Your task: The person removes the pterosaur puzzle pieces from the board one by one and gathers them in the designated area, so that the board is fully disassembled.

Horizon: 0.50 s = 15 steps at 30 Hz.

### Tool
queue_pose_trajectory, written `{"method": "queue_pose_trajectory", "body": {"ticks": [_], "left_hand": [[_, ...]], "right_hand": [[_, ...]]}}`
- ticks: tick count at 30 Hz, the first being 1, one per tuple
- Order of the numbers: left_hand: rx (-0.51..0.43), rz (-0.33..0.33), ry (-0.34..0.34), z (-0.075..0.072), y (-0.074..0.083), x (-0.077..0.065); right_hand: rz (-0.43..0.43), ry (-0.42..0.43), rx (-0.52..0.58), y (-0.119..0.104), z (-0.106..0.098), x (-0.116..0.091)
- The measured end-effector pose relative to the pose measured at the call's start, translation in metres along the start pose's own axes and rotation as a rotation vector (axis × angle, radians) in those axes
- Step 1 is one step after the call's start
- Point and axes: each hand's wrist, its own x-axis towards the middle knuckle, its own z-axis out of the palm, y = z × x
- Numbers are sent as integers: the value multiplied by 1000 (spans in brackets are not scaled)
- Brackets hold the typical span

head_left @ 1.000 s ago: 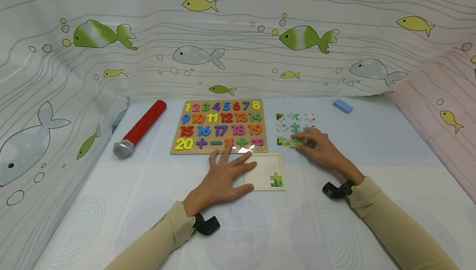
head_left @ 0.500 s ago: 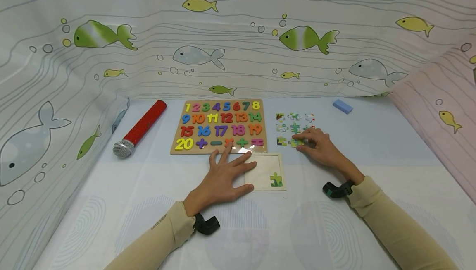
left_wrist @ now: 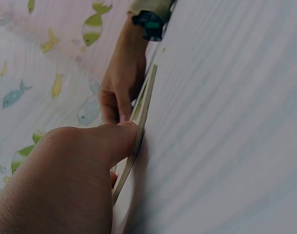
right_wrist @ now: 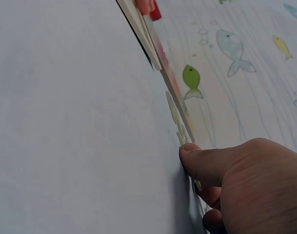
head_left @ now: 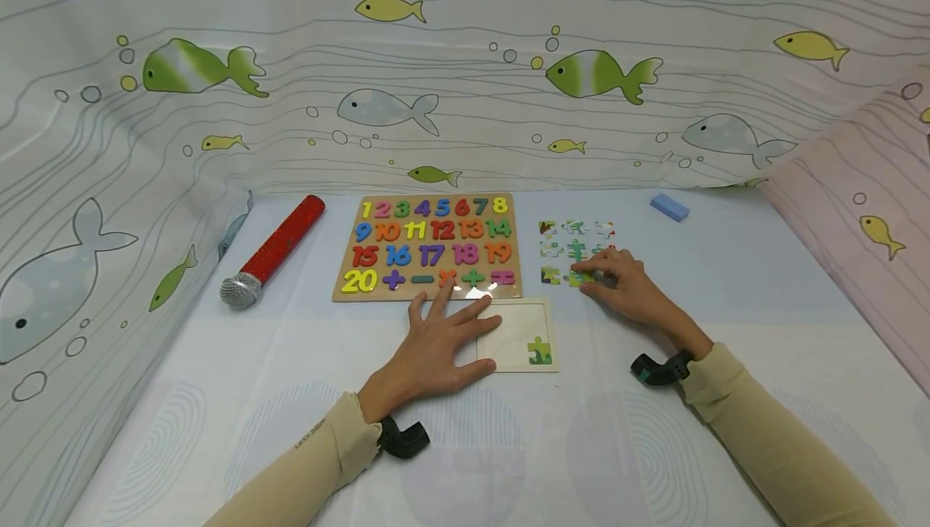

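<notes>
Fingers spread, my left hand (head_left: 432, 349) lies across the left side of a shallow wooden puzzle tray (head_left: 512, 329), its thumb on the tray's edge in the left wrist view. One green jigsaw piece (head_left: 539, 352) sits in the tray's lower right corner. To the right, my right hand (head_left: 630, 294) pinches a green puzzle piece (head_left: 579, 278) between thumb and fingers, low at the tabletop among the loose pieces. Several other loose jigsaw pieces (head_left: 550, 249) lie in rows there, some partly hidden behind the right hand. In the right wrist view the thumb (right_wrist: 207, 163) presses a piece's edge.
A wooden number board (head_left: 429, 243) with coloured digits lies behind the tray. A red microphone (head_left: 283, 240) rests at the far left, and a blue block (head_left: 669, 207) at the back right. A fish-printed cloth (head_left: 465, 67) rises behind the table.
My right hand has shifted the pinched puzzle piece slightly to the right between a second and half a second ago. The left hand and the tray have stayed put.
</notes>
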Motion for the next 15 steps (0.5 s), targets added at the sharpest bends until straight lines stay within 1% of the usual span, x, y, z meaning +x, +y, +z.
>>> {"method": "queue_pose_trajectory", "body": {"ticks": [8,15], "left_hand": [[-5,-2,-3,2,-1,0],[-1,0,-1,2,-1,0]], "right_hand": [[13,0,-8,1,1,0],[6,1,-7,1,1,0]]}}
